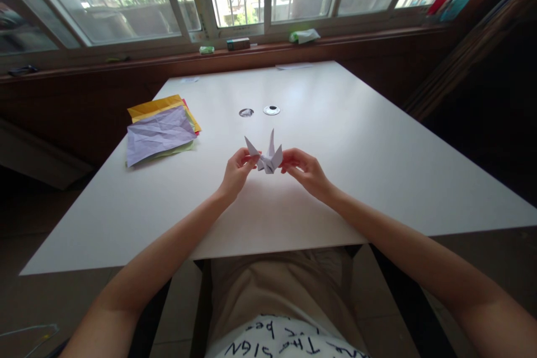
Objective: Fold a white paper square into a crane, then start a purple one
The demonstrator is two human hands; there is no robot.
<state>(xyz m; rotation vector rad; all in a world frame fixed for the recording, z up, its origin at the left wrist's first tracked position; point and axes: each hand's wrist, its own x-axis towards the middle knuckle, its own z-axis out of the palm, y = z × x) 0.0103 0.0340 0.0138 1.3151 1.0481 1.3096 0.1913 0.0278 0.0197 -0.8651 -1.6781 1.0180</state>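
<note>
A pale lilac folded paper figure [268, 158] with three pointed flaps hangs just above the white table [377, 151], between both hands. My left hand [236, 172] pinches its left flap with closed fingers. My right hand [304, 169] pinches its right side, fingers closed as well. The paper's pointed tips stick upward between the two hands.
A stack of coloured paper sheets [161, 128], lilac on top over yellow, green and pink, lies at the table's left. Two round cable holes [259, 111] sit in the table's middle back. Small objects rest on the window sill [268, 47] behind.
</note>
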